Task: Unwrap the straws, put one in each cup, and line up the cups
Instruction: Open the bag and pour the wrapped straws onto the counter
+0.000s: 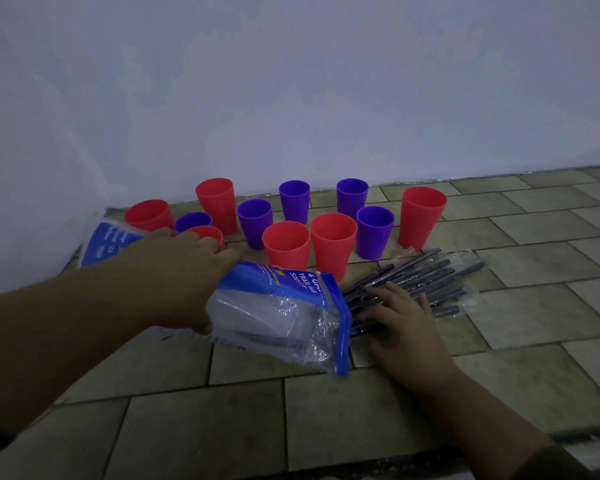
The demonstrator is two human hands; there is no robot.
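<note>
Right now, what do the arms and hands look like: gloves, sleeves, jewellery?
The left hand and right hand are bare: no gloves, rings or watch visible. Forearms uncovered; a dark sleeve edge shows on the right arm at the bottom corner.

The blue-edged plastic bag point(281, 306) reads "TRAILING" beside a "4"; its other print is blurred.

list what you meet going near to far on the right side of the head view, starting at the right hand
right hand → wrapped straws → tall red cup → wall
</note>
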